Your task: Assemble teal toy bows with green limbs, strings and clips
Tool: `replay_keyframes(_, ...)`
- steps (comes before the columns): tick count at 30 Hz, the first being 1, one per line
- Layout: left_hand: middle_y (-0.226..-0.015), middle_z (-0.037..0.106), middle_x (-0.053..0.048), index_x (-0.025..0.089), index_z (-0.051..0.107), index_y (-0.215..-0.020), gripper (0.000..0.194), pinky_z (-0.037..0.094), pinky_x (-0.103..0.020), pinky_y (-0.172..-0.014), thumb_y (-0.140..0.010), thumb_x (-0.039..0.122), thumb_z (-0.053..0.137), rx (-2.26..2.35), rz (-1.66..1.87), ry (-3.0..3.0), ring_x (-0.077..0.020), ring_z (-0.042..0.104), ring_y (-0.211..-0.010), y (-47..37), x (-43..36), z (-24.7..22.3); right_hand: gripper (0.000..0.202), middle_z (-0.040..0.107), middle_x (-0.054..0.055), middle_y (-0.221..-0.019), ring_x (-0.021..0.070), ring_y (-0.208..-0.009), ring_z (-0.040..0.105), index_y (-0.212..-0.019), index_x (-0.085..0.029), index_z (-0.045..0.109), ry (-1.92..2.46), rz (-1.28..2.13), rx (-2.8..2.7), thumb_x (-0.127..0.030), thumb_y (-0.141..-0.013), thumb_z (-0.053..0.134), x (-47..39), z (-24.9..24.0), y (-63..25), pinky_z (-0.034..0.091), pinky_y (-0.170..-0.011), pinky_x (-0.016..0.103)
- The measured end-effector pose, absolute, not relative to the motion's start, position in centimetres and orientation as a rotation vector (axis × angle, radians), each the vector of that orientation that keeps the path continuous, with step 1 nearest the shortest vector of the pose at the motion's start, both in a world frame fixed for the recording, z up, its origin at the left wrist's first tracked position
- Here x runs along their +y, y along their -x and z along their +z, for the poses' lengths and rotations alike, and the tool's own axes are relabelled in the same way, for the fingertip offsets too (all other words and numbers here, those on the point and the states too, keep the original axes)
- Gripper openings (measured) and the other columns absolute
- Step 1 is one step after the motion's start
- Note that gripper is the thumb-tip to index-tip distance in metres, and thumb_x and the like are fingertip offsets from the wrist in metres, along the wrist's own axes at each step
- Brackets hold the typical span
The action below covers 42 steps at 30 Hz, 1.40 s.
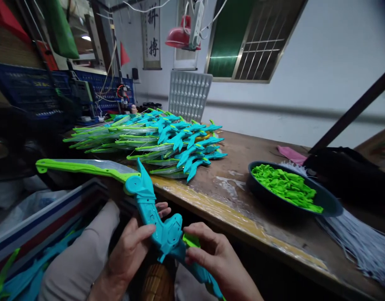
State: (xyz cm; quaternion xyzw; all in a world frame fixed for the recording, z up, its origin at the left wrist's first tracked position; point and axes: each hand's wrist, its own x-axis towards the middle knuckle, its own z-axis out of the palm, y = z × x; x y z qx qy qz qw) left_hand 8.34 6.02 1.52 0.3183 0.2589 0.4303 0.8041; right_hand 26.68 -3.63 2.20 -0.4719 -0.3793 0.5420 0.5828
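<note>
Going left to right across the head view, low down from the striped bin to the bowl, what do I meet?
Striped bin → left hand → right hand → dark bowl of bright green pieces.

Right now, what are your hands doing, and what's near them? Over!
Left hand holding blue toy. Right hand pinching green piece beside it. Toy pile ahead, bowl to the right. Over.

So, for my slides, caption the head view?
Near piled bows, the left hand supports a turquoise bow while the right hand pinches a green part.
</note>
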Motion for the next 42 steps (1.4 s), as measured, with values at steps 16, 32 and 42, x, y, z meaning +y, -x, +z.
replay_keyframes(16, -0.145, 0.059, -0.016, 0.022, 0.037, -0.142, 0.069, 0.047, -0.047, -0.105, -0.085, 0.029, 0.075, 0.707, 0.716, -0.689, -0.034, 0.059, -0.13, -8.2, 1.1, -1.1, 0.018, 0.072, 0.003, -0.093, 0.0151, -0.08, 0.066, -0.082, -0.02, 0.069, 1.325, 0.838, -1.466, -0.032, -0.095, 0.066, -5.2, 1.9, -28.0, 0.052, -0.073, 0.021)
replay_keyframes(32, -0.095, 0.079, -0.006, 0.017, 0.058, -0.112, 0.065, 0.051, -0.037, -0.09, -0.057, 0.027, 0.091, 0.917, 0.796, -0.423, -0.0253, 0.07, -0.094, -8.5, 0.4, -3.7, 0.011, 0.061, -0.005, -0.076, 0.0098, -0.061, 0.055, -0.097, -0.024, 0.059, 1.431, 0.783, -1.872, -0.015, -0.091, 0.062, -3.1, 1.2, -28.0, 0.044, -0.058, 0.017)
replay_keyframes(42, -0.097, 0.076, -0.007, 0.017, 0.063, -0.109, 0.056, 0.048, -0.04, -0.093, -0.061, 0.031, 0.089, 0.941, 0.77, -0.545, -0.0276, 0.067, -0.099, -8.4, 0.7, -4.1, 0.009, 0.059, 0.001, -0.085, 0.0142, -0.07, 0.059, -0.104, -0.023, 0.063, 1.427, 0.757, -2.041, -0.022, -0.098, 0.056, -2.5, 0.9, -27.3, 0.046, -0.061, 0.023)
